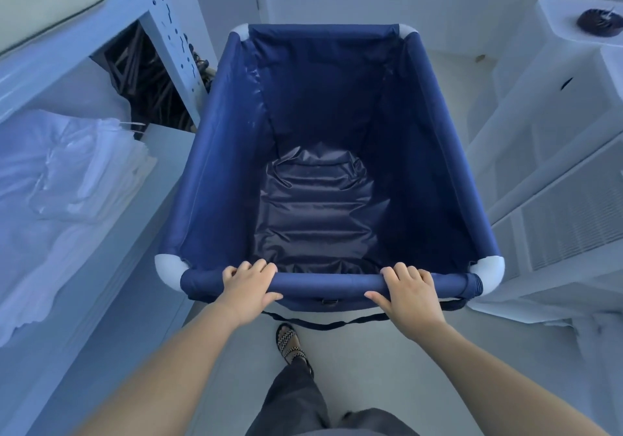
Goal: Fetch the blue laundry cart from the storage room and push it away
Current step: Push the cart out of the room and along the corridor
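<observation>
Blue laundry cart [323,152]: 1 unit, fabric-lined, on the floor [371,368] between shelving [101,199] and white units [556,165], directly ahead of the person. Left hand [247,287] and right hand [409,295]: both clenched around the near top rail [325,283], well apart.

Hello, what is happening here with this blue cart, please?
A person holds the near rail of the blue cart with both hands: the left hand and the right hand are wrapped over it. The cart has nothing inside. It stands in a narrow gap between a shelf with folded linen on the left and white units on the right. One sandalled foot is stepping forward behind it.
</observation>
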The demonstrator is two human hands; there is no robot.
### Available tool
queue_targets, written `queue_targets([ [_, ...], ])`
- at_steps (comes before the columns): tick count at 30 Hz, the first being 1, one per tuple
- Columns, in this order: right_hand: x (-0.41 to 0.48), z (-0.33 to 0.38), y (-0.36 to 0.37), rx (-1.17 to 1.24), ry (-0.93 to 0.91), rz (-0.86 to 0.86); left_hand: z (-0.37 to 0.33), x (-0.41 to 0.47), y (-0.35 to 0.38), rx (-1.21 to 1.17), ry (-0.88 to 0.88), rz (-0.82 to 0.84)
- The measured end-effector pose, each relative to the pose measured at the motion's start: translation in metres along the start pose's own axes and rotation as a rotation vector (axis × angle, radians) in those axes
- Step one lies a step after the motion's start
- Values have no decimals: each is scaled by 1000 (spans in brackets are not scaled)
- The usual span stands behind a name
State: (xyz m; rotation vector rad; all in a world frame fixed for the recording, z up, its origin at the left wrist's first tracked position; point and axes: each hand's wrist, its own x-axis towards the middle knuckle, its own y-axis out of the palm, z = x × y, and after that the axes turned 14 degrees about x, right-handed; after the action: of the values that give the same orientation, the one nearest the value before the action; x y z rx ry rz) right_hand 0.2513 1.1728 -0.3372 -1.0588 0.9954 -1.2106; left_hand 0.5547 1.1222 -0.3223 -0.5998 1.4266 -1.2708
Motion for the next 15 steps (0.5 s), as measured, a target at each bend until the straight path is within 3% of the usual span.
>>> queue_targets([
  [15, 136, -11, -7, 28, 159, 131, 59, 134, -45, -210, 62, -100],
])
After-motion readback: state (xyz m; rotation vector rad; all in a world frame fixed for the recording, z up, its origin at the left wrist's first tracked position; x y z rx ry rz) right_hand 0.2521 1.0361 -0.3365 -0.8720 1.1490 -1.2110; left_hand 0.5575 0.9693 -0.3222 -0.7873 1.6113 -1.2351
